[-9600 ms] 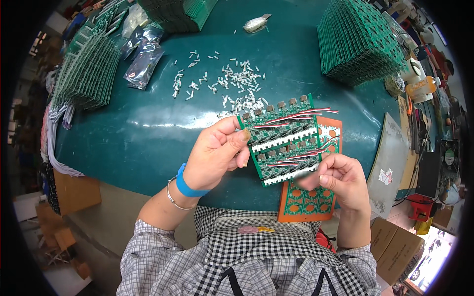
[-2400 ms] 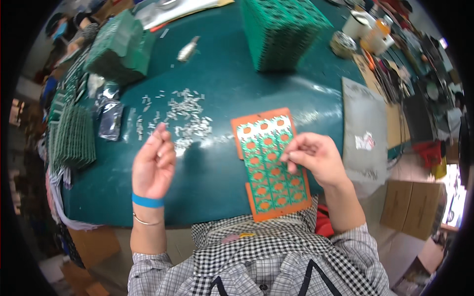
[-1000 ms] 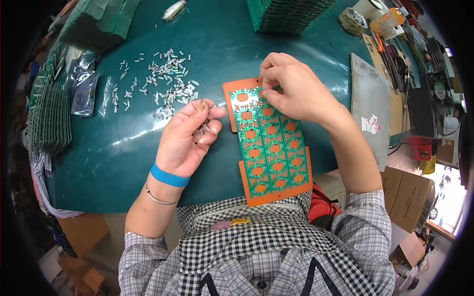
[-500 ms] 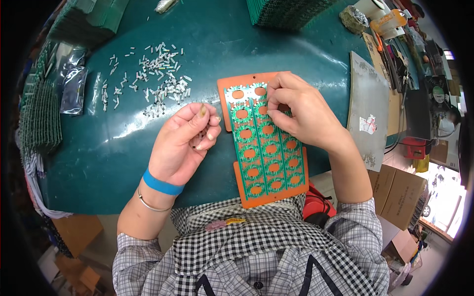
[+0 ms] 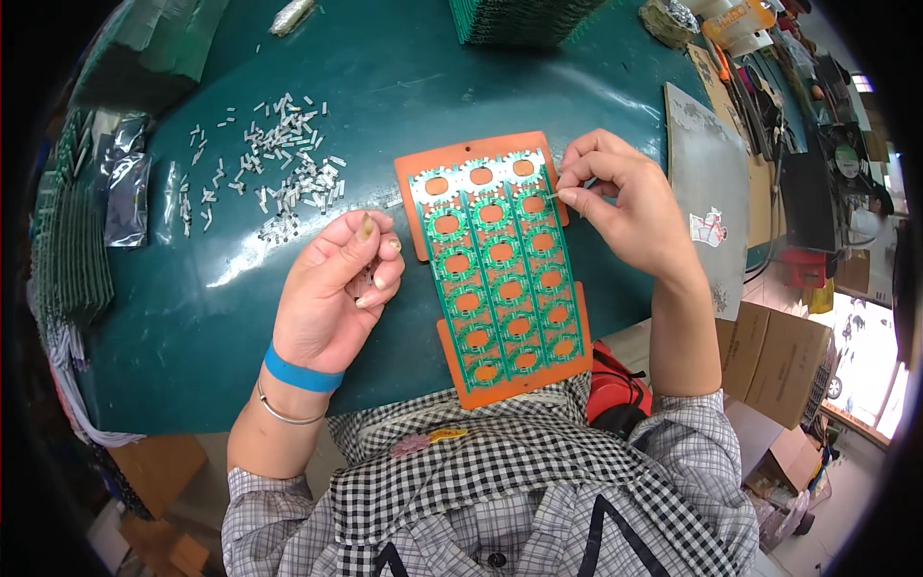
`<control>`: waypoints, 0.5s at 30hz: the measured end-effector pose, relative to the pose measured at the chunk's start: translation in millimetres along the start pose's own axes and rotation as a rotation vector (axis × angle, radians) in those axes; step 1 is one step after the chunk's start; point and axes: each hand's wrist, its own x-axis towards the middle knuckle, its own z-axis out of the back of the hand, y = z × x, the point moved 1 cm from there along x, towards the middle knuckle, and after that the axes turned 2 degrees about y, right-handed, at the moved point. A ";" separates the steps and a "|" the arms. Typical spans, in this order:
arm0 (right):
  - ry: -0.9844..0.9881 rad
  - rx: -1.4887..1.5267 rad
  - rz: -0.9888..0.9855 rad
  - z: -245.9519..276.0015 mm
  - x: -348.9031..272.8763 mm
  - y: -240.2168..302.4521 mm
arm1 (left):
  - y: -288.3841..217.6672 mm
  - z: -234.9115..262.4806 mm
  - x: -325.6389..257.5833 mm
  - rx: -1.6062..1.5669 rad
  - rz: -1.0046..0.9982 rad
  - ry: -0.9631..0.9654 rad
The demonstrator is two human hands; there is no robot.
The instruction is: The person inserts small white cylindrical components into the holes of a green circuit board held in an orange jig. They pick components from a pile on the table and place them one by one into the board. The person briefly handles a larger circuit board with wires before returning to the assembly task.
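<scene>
A green circuit board panel [image 5: 473, 285] with rows of oval openings lies on an orange fixture plate [image 5: 497, 392]. White small parts line its far row of ovals. My right hand [image 5: 620, 207] is at the panel's upper right edge, thumb and forefinger pinched on a small white strip-like part [image 5: 552, 196] over the second row. Left of the panel, my left hand [image 5: 332, 284] is raised with its fingers curled in. Small pieces show faintly between its fingers and palm, mostly hidden.
Loose white strips [image 5: 288, 173] are scattered across the green tabletop [image 5: 385, 87]. Stacked green boards stand at the left [image 5: 72, 226] and the far edge [image 5: 519, 21]. A silvery bag [image 5: 127, 197] lies by the left stack; a grey metal sheet [image 5: 707, 192] lies at the right.
My right hand has shifted right, off the panel's far row to its right edge, uncovering the far right ovals. My left hand stays curled. The whole view has shifted slightly.
</scene>
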 end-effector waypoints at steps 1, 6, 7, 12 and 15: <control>-0.003 0.069 -0.060 -0.8 -1.4 -1.7 | 0.4 0.8 0.4 -0.015 0.000 0.013; 0.003 -0.033 0.021 -2.8 -11.0 -7.8 | 2.5 2.1 2.1 -0.022 -0.001 0.033; 0.009 -0.068 0.030 -2.5 -11.9 -7.8 | 3.3 1.8 2.2 0.003 0.005 0.030; 0.005 -0.172 0.243 -10.3 -11.5 16.3 | 9.0 -9.9 -4.0 0.284 0.026 0.001; 0.081 -0.221 0.359 -29.3 -19.5 48.3 | 19.1 -26.6 -11.0 0.408 0.064 0.088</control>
